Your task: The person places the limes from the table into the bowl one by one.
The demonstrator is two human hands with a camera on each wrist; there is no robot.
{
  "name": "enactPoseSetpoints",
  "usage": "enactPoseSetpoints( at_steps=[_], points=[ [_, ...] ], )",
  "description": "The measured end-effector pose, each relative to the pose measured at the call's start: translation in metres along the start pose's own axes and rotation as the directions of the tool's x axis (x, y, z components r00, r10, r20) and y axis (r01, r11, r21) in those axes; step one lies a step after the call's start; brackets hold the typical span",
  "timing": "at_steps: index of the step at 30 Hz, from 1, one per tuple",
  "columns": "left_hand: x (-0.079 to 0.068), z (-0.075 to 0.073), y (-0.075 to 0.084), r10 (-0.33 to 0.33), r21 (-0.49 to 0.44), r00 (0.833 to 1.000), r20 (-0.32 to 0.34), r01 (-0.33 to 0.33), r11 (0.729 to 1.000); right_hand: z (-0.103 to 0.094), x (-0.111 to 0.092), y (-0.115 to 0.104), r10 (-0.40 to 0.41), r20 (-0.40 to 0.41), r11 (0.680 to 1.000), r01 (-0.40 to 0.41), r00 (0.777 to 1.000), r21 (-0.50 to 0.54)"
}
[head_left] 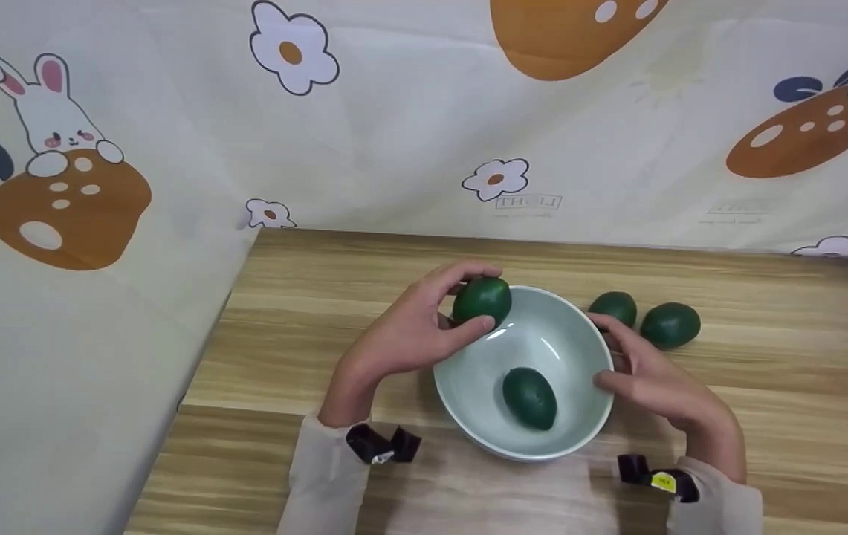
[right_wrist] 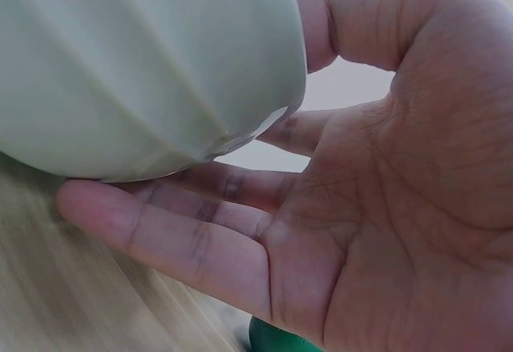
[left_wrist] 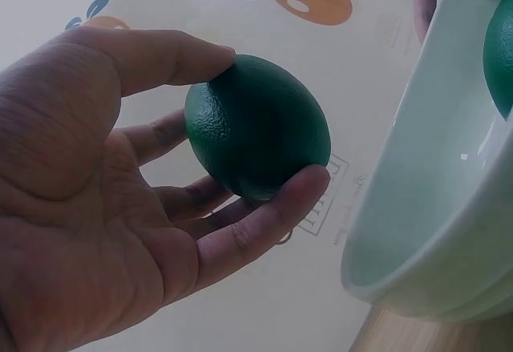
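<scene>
My left hand (head_left: 412, 323) holds a dark green lime (head_left: 481, 301) between thumb and fingers at the bowl's upper left rim. In the left wrist view this lime (left_wrist: 256, 127) shows pebbly, glossy skin, and the bowl wall stands to its right. Inside the pale green bowl (head_left: 461, 379) lies another lime (head_left: 530, 399). On the bowl's right side, my right hand (head_left: 654, 375) grips it, thumb at the rim and fingers along the outside. The right wrist view shows the fingers (right_wrist: 184, 248) reaching under the ribbed bowl wall (right_wrist: 152, 63).
Two more limes, one (head_left: 615, 307) partly behind my right fingers and one (head_left: 670, 325) beside it, lie on the wood-grain table (head_left: 305, 319). A patterned sheet (head_left: 394, 134) with flowers and rabbits hangs along the table's back and left side.
</scene>
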State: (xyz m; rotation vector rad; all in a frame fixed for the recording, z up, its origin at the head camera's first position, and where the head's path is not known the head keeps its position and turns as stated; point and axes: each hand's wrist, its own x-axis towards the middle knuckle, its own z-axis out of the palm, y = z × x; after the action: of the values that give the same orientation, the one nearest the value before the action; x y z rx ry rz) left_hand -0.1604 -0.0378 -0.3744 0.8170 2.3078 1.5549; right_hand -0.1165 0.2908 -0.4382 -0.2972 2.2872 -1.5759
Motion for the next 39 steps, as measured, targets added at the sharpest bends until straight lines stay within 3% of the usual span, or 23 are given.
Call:
enactPoseSetpoints(
  at_steps=[19, 29, 39],
  points=[
    [0.000, 0.012, 0.010, 0.047, 0.097, 0.999, 0.008, -0.048, 0.994, 0.000, 0.000, 0.000, 0.015, -0.005, 1.000, -0.015, 1.000, -0.001],
    [-0.002, 0.017, 0.015, -0.007, 0.160, 1.000, 0.017, 0.004, 0.987, -0.001, 0.000, 0.000, 0.017, 0.000, 1.000, -0.017, 1.000, -0.010],
    [-0.003, 0.019, 0.016, 0.009, 0.226, 1.000, 0.013, -0.011, 0.974, 0.000, 0.000, 0.000, -0.012, -0.001, 1.000, 0.012, 1.000, -0.019]
  ],
)
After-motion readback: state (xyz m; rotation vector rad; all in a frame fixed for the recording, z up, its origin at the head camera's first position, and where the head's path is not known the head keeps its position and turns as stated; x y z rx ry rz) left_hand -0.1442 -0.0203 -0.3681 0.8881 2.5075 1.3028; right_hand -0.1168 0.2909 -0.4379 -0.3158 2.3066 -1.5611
